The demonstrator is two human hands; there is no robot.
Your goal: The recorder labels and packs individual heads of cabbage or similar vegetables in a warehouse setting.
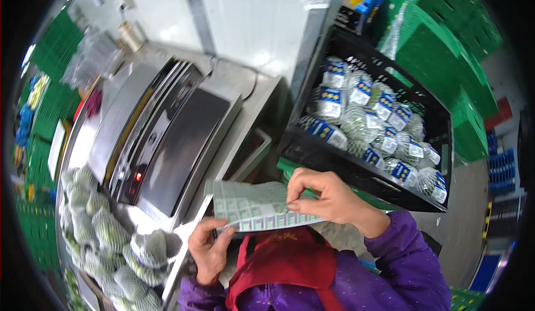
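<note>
A sheet of small green and white stickers (250,206) is held level in front of my body. My left hand (211,246) grips its near left corner between thumb and fingers. Toward the sheet's right end, the thumb and fingertips of my right hand (328,196) are pinched together on it. Whether a sticker is lifted there is too small to tell. Just beyond the right hand stands a black plastic crate (334,160), holding several netted packs of green produce (361,123) with blue and white labels.
On the steel worktop (246,123) sits a metal wrapping machine (184,144) with a lit red display. Netted green produce (108,227) is heaped at the left. Green crates (439,52) stand behind the black crate, and more green crates (37,227) line the far left.
</note>
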